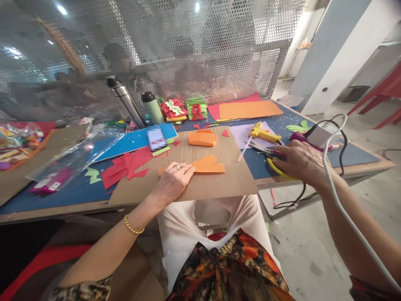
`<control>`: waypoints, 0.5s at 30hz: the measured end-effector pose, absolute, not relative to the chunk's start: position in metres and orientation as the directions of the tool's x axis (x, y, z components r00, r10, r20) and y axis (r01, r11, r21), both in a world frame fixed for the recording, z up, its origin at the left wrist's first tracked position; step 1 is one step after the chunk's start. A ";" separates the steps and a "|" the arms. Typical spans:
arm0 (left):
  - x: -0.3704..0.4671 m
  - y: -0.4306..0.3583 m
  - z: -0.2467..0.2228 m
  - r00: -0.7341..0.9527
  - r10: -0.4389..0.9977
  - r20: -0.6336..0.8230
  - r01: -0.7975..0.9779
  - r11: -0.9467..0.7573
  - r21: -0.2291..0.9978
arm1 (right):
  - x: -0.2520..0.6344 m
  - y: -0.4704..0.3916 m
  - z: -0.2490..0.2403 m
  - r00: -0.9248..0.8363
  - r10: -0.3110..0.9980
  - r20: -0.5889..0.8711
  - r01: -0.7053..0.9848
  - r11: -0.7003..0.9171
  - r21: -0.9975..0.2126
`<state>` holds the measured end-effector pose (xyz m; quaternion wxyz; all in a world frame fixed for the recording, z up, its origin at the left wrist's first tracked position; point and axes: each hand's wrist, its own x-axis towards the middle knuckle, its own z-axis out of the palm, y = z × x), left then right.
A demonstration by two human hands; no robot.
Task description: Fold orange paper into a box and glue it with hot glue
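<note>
My left hand [176, 179], with a ring on a finger, is closed on the left end of a folded orange paper strip [209, 165] lying on a cardboard sheet [228, 184]. At the right of the table my right hand [302, 161] has its fingers round the dark red handles of a pair of scissors [261, 147], whose blades point left. Beneath that hand shows a yellow curved handle [278, 169]; its kind is partly hidden. An orange folded paper box [202, 138] sits on the cardboard beyond my left hand.
A yellow glue gun [265, 133] lies by the scissors. Red paper pieces [125, 165], a green bottle [153, 108], a steel flask [127, 102] and small red and green paper boxes [196, 109] are around. A white cable [332, 196] hangs over my right arm.
</note>
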<state>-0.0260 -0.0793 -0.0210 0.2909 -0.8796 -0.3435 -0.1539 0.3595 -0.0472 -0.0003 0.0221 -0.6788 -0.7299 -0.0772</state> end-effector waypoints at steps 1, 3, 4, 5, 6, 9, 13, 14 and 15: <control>-0.026 -0.079 -0.020 0.710 0.527 0.467 0.702 -0.585 -0.406 | 0.362 -0.046 -0.002 -0.120 0.982 0.143 0.991 0.111 0.068; -0.027 -0.078 -0.020 0.689 0.543 0.480 0.720 -0.584 -0.374 | 0.365 -0.046 -0.007 -0.192 0.972 0.138 0.981 0.191 0.019; -0.027 -0.078 -0.019 0.671 0.552 0.495 0.734 -0.586 -0.342 | 0.366 -0.047 -0.009 -0.209 0.964 0.162 0.977 0.212 -0.003; -0.028 -0.077 -0.019 0.646 0.565 0.514 0.752 -0.587 -0.301 | 0.364 -0.050 -0.010 -0.214 0.955 0.207 0.975 0.222 -0.015; -0.030 -0.077 -0.018 0.615 0.582 0.532 0.772 -0.583 -0.254 | 0.362 -0.053 -0.009 -0.220 0.933 0.284 0.973 0.232 -0.012; -0.031 -0.072 -0.011 0.505 0.644 0.574 0.821 -0.564 -0.090 | 0.341 -0.065 0.000 -0.285 0.789 0.545 0.936 0.350 -0.018; -0.025 -0.063 0.004 0.318 0.706 0.633 0.822 -0.538 0.186 | 0.291 -0.072 0.022 -0.596 0.594 0.541 0.603 0.776 -0.187; -0.023 -0.060 0.007 0.281 0.712 0.643 0.819 -0.527 0.225 | 0.276 -0.071 0.026 -0.648 0.556 0.520 0.539 0.818 -0.202; -0.021 -0.056 0.011 0.260 0.715 0.650 0.822 -0.517 0.240 | 0.260 -0.068 0.027 -0.678 0.519 0.521 0.497 0.846 -0.195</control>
